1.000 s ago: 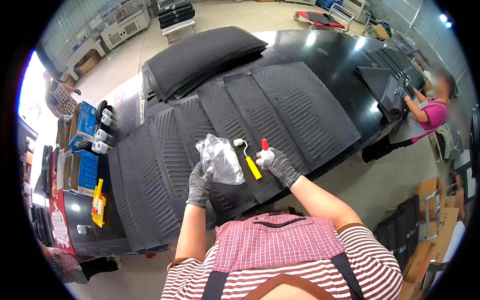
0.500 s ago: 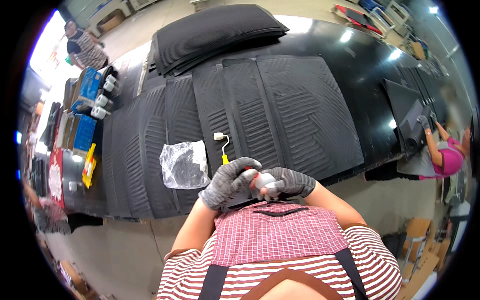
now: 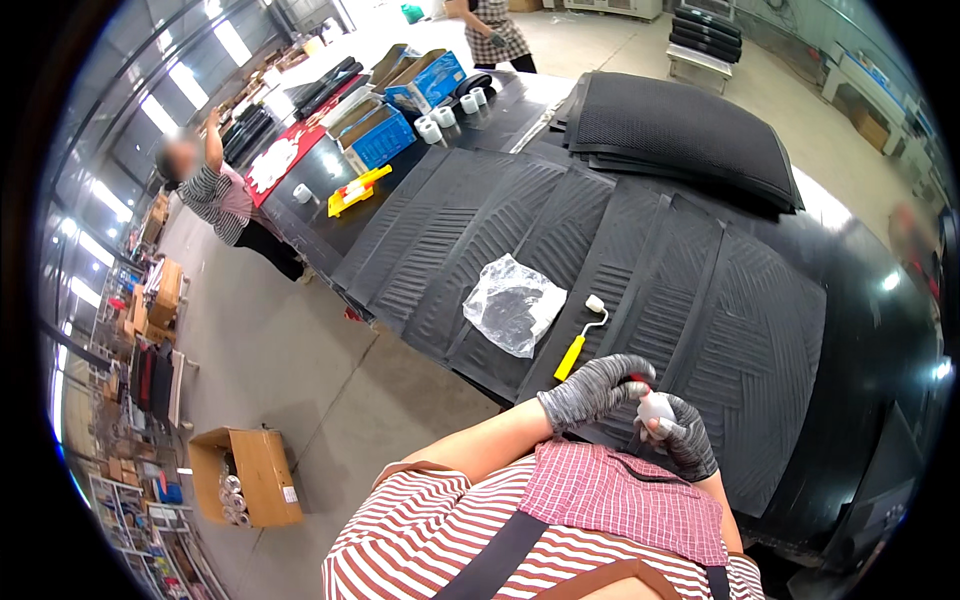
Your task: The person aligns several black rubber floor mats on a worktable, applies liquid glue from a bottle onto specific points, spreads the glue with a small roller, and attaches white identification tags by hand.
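Note:
In my right hand (image 3: 684, 440), gloved in grey, is a small white bottle (image 3: 655, 407) held upright near my chest. The gloved fingers of my left hand (image 3: 598, 392) close on its red cap (image 3: 639, 379). Just beyond my left hand lies a small roller (image 3: 570, 358) with a yellow handle and a white head. A crumpled clear plastic bag (image 3: 513, 305) rests to the left of the roller. Both are on black ribbed rubber mats (image 3: 760, 350) laid side by side across the table.
Curved black sheets (image 3: 680, 130) are stacked at the far side. Blue boxes (image 3: 380, 138), white rolls (image 3: 428, 130) and a yellow tool (image 3: 357, 192) occupy the table's left part. A cardboard box (image 3: 270, 480) stands on the floor. One person (image 3: 225, 190) is at the left, another (image 3: 497, 35) beyond the table.
My view has swung left, so the table and my hands appear farther right. Both hands stay at the bottle and its cap. The person at the left now has an arm raised.

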Available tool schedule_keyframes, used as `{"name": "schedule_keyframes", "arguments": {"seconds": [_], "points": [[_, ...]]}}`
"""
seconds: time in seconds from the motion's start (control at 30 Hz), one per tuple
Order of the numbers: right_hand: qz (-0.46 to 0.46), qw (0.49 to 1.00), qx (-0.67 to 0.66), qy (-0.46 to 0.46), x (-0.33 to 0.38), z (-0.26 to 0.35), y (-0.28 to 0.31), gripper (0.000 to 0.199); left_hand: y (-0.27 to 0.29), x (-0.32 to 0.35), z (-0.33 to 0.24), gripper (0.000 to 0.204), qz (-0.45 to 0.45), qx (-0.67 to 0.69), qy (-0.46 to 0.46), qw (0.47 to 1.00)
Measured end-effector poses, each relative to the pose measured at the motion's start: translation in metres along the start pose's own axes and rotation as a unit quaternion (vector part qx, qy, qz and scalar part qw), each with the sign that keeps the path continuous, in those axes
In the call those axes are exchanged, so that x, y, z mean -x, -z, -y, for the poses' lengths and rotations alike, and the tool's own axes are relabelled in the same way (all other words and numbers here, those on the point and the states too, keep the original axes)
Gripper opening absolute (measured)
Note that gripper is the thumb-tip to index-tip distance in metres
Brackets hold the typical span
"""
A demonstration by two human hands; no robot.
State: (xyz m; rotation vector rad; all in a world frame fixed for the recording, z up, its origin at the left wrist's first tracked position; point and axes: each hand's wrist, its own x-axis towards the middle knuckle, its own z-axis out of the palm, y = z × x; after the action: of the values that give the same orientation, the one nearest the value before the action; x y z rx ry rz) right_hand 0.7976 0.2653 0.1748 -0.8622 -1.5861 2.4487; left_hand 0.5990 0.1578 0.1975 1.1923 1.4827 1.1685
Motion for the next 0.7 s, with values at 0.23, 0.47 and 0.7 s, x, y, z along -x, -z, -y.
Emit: {"name": "schedule_keyframes", "arguments": {"seconds": [0.23, 0.47, 0.7], "points": [[-0.030, 0.998, -0.041, 0.023, -0.009, -0.001, 0.006, 0.050, 0.038, -0.018, -0.005, 0.017, -0.155, 0.121, 0.070, 0.978], [-0.183, 0.968, -0.157, 0.075, -0.011, -0.024, 0.040, 0.040, 0.080, -0.042, 0.063, 0.011, -0.146, -0.038, 0.140, 0.978], [-0.253, 0.922, -0.233, 0.178, -0.006, -0.051, 0.068, 0.035, 0.119, -0.059, 0.119, 0.014, -0.249, -0.179, 0.036, 0.951]]}}
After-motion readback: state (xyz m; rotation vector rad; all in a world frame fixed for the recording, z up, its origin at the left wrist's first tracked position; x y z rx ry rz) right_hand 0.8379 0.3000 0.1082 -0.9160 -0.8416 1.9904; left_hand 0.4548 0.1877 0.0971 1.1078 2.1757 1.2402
